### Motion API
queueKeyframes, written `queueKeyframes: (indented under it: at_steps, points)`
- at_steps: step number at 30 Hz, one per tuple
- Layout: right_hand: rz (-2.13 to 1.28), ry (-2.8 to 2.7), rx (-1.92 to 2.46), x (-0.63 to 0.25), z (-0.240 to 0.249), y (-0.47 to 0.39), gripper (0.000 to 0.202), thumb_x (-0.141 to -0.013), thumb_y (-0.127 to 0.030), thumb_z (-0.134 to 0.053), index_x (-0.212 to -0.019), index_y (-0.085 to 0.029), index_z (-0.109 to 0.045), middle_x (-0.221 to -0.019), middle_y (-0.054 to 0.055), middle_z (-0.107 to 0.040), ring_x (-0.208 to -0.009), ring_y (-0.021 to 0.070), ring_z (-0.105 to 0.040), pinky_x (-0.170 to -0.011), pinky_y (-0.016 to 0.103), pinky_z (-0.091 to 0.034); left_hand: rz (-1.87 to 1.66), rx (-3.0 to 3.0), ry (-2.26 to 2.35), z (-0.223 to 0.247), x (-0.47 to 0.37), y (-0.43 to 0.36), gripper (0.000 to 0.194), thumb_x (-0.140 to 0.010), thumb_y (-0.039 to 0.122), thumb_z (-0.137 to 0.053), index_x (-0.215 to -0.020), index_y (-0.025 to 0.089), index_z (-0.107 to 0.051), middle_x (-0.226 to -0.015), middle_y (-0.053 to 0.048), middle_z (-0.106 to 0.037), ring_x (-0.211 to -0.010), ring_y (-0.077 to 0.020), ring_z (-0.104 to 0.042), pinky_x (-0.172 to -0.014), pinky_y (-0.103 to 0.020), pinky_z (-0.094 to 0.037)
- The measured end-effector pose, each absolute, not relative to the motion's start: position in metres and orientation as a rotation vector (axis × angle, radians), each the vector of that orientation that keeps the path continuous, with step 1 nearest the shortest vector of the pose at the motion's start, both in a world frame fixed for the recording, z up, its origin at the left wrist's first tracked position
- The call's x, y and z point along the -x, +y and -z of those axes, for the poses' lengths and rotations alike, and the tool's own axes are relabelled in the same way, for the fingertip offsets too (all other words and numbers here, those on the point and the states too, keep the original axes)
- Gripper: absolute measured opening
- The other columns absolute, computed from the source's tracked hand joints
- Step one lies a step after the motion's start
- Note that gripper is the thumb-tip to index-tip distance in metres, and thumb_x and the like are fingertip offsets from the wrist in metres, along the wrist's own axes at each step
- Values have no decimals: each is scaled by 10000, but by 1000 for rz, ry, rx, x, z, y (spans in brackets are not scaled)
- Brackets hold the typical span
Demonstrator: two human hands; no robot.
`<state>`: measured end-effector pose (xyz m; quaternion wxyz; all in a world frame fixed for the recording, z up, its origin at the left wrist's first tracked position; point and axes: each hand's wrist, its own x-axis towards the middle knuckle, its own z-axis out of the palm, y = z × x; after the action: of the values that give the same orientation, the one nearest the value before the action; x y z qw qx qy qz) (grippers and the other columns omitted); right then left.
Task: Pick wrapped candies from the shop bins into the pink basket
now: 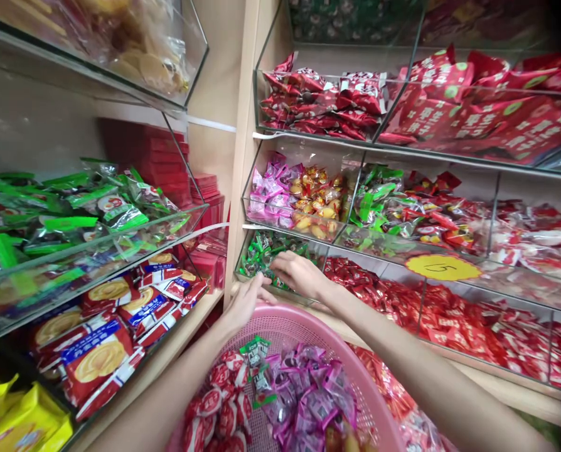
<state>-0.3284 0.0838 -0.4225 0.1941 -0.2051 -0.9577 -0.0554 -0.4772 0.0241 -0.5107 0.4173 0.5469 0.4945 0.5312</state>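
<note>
A pink plastic basket (369,383) sits below my hands. It holds red-and-white wrapped candies (221,402), purple wrapped candies (315,402) and a few green wrapped candies (256,351). My right hand (299,273) reaches over the low glass bin of green wrapped candies (259,248), its fingers bent downward and loosely apart, with nothing visible in them. Close beside it, at the bin's front edge and above the basket's far rim, my left hand (247,301) has its fingers loosely extended. No candy shows in it.
Glass-fronted bins stand around me: red wrapped candies (384,295) at right, purple candies (273,188) above, green-edged packets (106,201) at left. Cookie packs (96,358) lie lower left. A wooden upright (243,144) divides the shelves. A yellow price tag (443,267) hangs right.
</note>
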Motion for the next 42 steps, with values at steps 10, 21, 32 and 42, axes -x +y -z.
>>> queueKeyframes:
  at_steps: [10, 21, 32, 42]
  points:
    - [700, -2859, 602, 327, 451, 97, 196, -868, -194, -500, -724, -146, -623, -923, 65, -524, -871, 176, -437, -666, 281, -325, -1340, -1453, 1264, 506, 473, 22, 573, -849, 569, -277, -1015, 104, -567, -668, -43, -703, -764, -186, -641, -824, -336, -428]
    - [-325, -2223, 774, 290, 436, 90, 146, -841, -230, -519, -821, -174, -652, -786, 22, -652, -724, 144, -560, -684, 257, -413, -1350, -1478, 1279, 503, 473, 19, 526, -858, 546, -291, -1021, 131, -570, -677, -35, -698, -838, -191, -629, -876, -350, -405]
    - [-771, -1967, 802, 287, 468, 55, 220, -818, -341, -535, -820, -158, -655, -721, 25, -632, -641, 139, -556, -600, 253, -443, -1334, -1531, 1132, 502, 468, 16, 157, -736, 297, -589, -782, 147, -590, -657, -4, -672, -680, -145, -634, -672, -253, -468]
    - [-234, -2273, 623, 274, 501, 3, 274, -902, -194, -383, -1095, -245, -571, -1227, 93, -501, -1038, 180, -546, -853, 335, -485, -1451, -1366, 1160, 496, 468, 10, 236, -670, 180, -586, -897, 149, -643, -936, -44, -684, -858, -157, -624, -800, -297, -491]
